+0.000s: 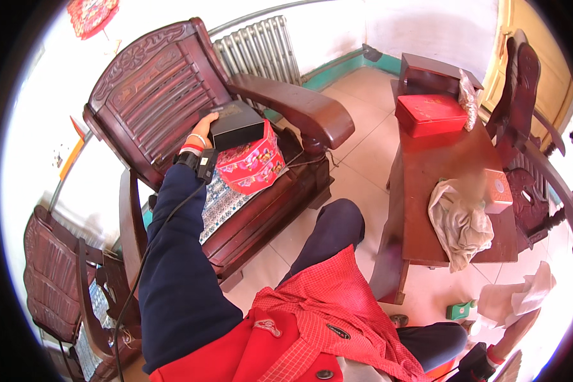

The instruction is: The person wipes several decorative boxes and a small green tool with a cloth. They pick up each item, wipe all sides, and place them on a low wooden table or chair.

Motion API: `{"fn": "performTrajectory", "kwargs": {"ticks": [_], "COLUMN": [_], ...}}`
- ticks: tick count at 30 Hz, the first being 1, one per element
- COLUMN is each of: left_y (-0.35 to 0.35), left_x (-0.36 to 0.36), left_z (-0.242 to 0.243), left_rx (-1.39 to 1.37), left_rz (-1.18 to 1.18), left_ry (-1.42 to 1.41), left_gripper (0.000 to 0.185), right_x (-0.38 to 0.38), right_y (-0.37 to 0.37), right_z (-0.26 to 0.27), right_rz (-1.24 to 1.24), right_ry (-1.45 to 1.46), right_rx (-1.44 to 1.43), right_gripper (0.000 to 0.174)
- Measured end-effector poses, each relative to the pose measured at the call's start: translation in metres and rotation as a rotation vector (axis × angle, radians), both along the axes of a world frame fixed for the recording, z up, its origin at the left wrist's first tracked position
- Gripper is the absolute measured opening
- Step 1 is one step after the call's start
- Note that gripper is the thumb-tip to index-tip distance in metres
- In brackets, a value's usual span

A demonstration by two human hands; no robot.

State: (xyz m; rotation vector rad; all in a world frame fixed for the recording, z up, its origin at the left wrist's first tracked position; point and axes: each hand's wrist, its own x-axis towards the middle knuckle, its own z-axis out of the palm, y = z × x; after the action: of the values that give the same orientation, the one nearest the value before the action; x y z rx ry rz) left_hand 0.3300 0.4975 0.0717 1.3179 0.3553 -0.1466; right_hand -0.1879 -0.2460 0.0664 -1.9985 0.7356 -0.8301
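My left hand grips the left edge of a black box, its fingers over the lid. The black box rests on top of a red floral-patterned box. That floral box stands on the blue-and-white patterned seat cover of a carved wooden armchair. At the lower right, my right hand is held out to the side with a pale crumpled cloth in it. Glare blurs its fingers there.
A wooden table bears a red box, a beige crumpled cloth and an orange-white box. A small green box sits low beside my leg. Behind the armchair stands a radiator. A second wooden chair is at left.
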Motion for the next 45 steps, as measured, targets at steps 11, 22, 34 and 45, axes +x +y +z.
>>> {"fn": "performTrajectory", "kwargs": {"ticks": [11, 22, 34, 45], "left_y": [0.101, -0.323, -0.518, -0.514], "left_x": [0.081, 0.006, 0.040, 0.035], "left_z": [-0.043, 0.051, -0.082, -0.074], "left_rx": [0.943, 0.750, 0.457, 0.350], "left_rz": [-0.003, -0.605, -0.359, -0.377], "left_ry": [-0.009, -0.843, -0.912, -1.030], "left_gripper": [0.046, 0.092, 0.134, 0.118], "right_x": [-0.054, -0.024, -0.014, -0.001], "right_y": [0.044, 0.015, 0.018, 0.017], "right_z": [0.026, -0.111, -0.162, -0.156], "right_rz": [0.085, -0.144, -0.269, -0.171], "right_ry": [0.428, -0.387, -0.538, -0.640], "right_rx": [-0.349, 0.070, 0.394, 0.724], "right_gripper": [0.058, 0.045, 0.036, 0.037]}}
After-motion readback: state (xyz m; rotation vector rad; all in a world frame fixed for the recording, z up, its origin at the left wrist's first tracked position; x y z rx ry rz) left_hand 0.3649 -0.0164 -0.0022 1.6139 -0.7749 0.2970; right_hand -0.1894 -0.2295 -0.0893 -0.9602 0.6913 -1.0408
